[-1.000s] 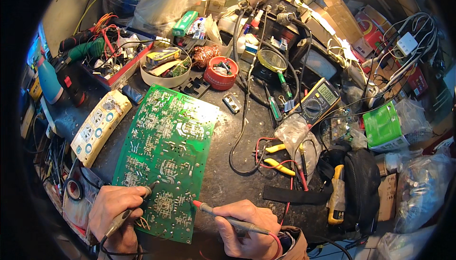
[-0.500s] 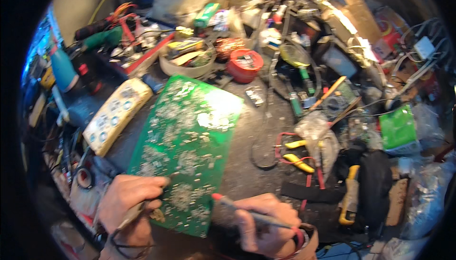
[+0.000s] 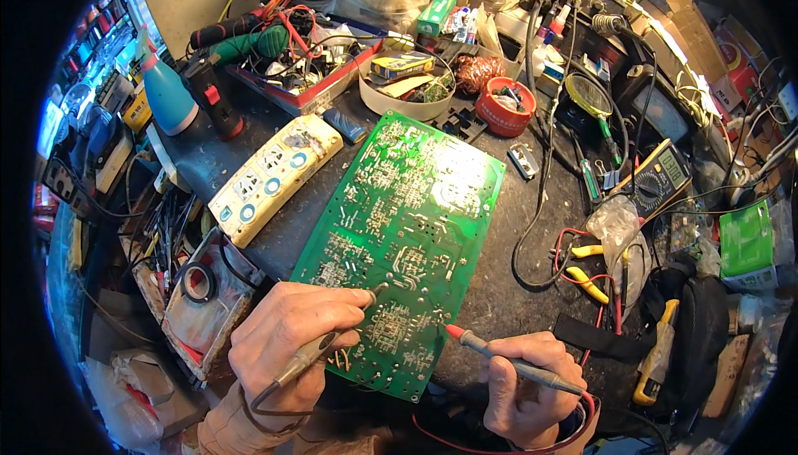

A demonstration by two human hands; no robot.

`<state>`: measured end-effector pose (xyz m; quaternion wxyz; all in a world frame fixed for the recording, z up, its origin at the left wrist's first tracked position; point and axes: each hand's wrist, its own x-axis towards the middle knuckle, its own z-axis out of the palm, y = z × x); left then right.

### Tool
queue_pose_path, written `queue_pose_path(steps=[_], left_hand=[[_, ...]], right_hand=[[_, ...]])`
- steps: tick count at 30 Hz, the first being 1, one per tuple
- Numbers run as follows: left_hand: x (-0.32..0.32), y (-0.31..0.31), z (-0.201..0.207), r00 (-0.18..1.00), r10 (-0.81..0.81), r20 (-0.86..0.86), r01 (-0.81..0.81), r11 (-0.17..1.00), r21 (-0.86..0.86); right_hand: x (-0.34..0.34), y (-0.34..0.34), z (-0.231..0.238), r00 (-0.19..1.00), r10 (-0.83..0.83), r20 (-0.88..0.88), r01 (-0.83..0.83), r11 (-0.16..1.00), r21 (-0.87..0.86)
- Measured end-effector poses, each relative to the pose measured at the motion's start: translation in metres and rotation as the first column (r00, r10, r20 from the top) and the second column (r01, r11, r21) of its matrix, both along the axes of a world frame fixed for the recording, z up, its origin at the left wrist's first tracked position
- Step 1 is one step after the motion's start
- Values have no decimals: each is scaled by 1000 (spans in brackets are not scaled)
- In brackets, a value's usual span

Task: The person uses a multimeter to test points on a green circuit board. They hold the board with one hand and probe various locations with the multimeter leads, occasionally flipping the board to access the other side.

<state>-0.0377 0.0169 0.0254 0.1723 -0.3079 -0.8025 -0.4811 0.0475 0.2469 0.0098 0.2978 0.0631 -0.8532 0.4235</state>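
While my left hand [image 3: 287, 340] grips a dark-wired probe [image 3: 304, 359], tip over green board [image 3: 401, 247], my right hand [image 3: 534, 388] holds red-tipped probe [image 3: 514, 363].

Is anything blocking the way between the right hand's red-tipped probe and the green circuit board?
Nothing visible is. The right hand holds the red-tipped probe with its tip at the right edge of the green circuit board; whether they touch, I can't tell.
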Motion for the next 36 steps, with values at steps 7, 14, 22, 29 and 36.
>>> queue_pose_path(steps=[7, 14, 22, 29, 36], left_hand=[[0, 1, -1, 1000, 1, -11, -1, 1000, 8], [1, 1, 2, 1000, 6, 17, -6, 1000, -2], [0, 1, -4, 999, 26, -22, -26, 1000, 6], [-3, 13, -13, 992, 69, -102, -58, 992, 108], [1, 12, -8, 999, 42, -34, -40, 997, 69]], right_hand=[[2, 0, 0, 1000, -6, 8, 6, 999, -51], [3, 1, -2, 1000, -9, 22, 10, 999, -40], [-3, -1, 4, 999, -34, -4, 34, 999, 1], [-12, 7, 11, 987, 53, -153, -55, 998, -11], [-10, 9, 4, 988, 43, -150, -40, 999, 23]])
